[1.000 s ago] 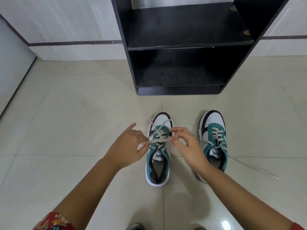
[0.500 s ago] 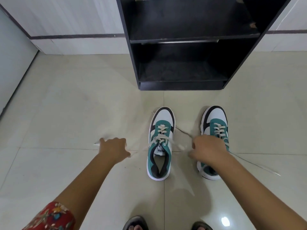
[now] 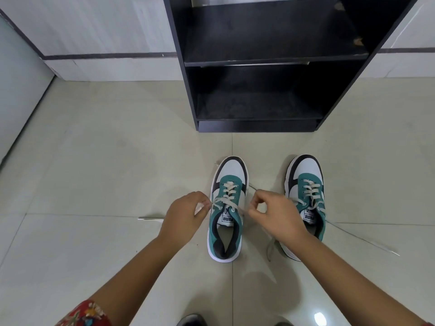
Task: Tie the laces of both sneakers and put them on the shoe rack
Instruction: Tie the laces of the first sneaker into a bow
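Note:
Two teal, white and black sneakers stand side by side on the tiled floor, toes toward the rack. Over the left sneaker [image 3: 227, 208] my left hand [image 3: 186, 214] pinches one end of its beige lace at the shoe's left side. My right hand [image 3: 274, 214] pinches the other end at the shoe's right side. The laces cross once above the tongue. The right sneaker [image 3: 306, 184] is partly hidden by my right wrist; its loose lace [image 3: 367, 241] trails over the floor to the right. The black shoe rack [image 3: 259, 67] stands beyond the shoes, both shelves bare.
A white wall with a dark stripe [image 3: 106, 55] runs behind the rack. A pale panel [image 3: 18, 90] borders the floor at the left. The tips of my sandals [image 3: 191, 321] show at the bottom edge. Pale tiles stretch out left and right of the shoes.
Both hands, pulled wide apart half a second ago, have come back in close to the left sneaker, each still holding a lace end. The sneakers have not moved.

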Tool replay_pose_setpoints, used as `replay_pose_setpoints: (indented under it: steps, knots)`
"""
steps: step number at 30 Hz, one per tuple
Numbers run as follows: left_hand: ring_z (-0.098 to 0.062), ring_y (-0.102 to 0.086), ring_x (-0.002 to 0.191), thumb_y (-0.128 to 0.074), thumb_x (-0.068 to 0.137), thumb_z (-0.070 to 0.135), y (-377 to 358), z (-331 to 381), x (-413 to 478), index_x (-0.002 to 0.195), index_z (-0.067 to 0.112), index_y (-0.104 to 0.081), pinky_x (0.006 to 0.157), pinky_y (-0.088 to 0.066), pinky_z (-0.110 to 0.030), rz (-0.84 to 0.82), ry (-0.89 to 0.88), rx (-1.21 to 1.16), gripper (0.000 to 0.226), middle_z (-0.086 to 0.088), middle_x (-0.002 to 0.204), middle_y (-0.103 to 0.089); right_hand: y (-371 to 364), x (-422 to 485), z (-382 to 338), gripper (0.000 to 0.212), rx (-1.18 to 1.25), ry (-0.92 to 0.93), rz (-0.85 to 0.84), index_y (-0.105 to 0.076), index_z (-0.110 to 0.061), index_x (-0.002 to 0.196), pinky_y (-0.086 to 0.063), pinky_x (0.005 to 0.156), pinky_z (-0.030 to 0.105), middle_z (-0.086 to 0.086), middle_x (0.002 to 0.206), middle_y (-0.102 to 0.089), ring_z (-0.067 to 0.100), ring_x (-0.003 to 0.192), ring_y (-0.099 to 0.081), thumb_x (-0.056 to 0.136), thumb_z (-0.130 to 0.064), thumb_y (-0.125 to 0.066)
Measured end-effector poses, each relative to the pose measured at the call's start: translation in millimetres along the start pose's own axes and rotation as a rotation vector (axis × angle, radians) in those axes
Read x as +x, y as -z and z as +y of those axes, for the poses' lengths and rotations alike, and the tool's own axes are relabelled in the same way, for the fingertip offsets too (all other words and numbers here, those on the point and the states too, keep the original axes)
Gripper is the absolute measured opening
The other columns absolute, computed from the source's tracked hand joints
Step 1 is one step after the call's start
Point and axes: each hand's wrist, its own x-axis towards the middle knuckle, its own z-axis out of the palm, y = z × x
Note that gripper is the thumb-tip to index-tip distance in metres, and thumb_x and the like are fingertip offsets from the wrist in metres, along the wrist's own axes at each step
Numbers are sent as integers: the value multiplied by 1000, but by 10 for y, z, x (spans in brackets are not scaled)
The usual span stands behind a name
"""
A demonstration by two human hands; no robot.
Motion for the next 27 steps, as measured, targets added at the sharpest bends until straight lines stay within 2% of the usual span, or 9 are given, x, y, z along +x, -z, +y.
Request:
replay_pose_setpoints:
  steps: [3, 5, 9, 14, 16, 18, 20, 23, 27]
  knots:
    - [-10, -64, 86, -58, 89, 30, -26, 23, -15, 103, 25, -65, 79, -50, -28, -53, -13, -67, 16, 7, 90, -71, -98, 41, -43, 27, 88, 37, -92, -62, -30, 103, -49, 82, 27, -11, 98, -67, 6, 92, -60, 78, -40, -65]
    - [-11, -63, 80, -55, 88, 36, -37, 53, 0, 104, 27, -67, 76, -51, -31, -46, -60, -56, 22, 7, 86, -71, -186, 72, -90, 19, -3, 56, -97, -64, -29, 93, -51, 77, 32, -8, 91, -70, 11, 86, -62, 78, -41, -65]
    - [-12, -60, 69, -52, 87, 39, 37, 15, 38, 92, 24, -72, 72, -48, -32, 23, -128, 65, 26, 8, 78, -69, 4, 43, -40, 14, -112, -24, -87, -66, -25, 76, -46, 63, 27, -7, 77, -70, 11, 74, -63, 81, -39, -66]
    - [-16, -62, 71, -59, 89, 28, 24, -156, -55, 90, 20, -73, 68, -49, -32, 4, 26, 83, 16, 5, 79, -67, 84, -5, 134, 13, -259, -76, -6, -70, -23, 81, -49, 65, 27, -5, 79, -72, 17, 75, -65, 83, -35, -64]
    - [-14, -62, 77, -57, 90, 27, -17, -169, -96, 90, 21, -71, 72, -49, -31, -62, 98, 50, 15, 6, 84, -67, -26, -24, 149, 13, -362, -28, -49, -69, -24, 85, -46, 70, 29, -3, 85, -72, 20, 82, -64, 85, -32, -58]
    - [-10, -61, 82, -53, 91, 32, -37, -168, -93, 92, 26, -66, 75, -48, -29, -170, 132, -13, 14, 10, 86, -67, -69, -12, 152, 15, -421, 22, -124, -67, -27, 93, -41, 84, 33, -5, 90, -71, 19, 94, -60, 83, -30, -56]
    - [-9, -61, 85, -46, 93, 42, -39, -144, -78, 96, 30, -59, 77, -49, -29, -271, 155, -51, 18, 11, 87, -67, -56, 5, 123, 19, -305, 57, -204, -62, -32, 98, -34, 94, 36, -12, 92, -68, 13, 100, -55, 79, -36, -59]
    - [-12, -62, 83, -39, 94, 46, -18, -114, -44, 96, 31, -54, 77, -50, -34, -326, 156, -84, 21, 6, 86, -67, -63, 7, 0, 20, -157, 130, -270, -58, -30, 89, -31, 83, 31, -9, 83, -66, 11, 88, -55, 83, -49, -57]
    - [-17, -59, 83, -39, 98, 25, 16, -70, -22, 88, 23, -56, 79, -47, -35, -272, 107, -95, 20, 1, 86, -64, -66, 30, 9, 32, -107, 126, -249, -59, -14, 77, -41, 68, 35, 4, 75, -66, 21, 75, -56, 94, -38, -45]
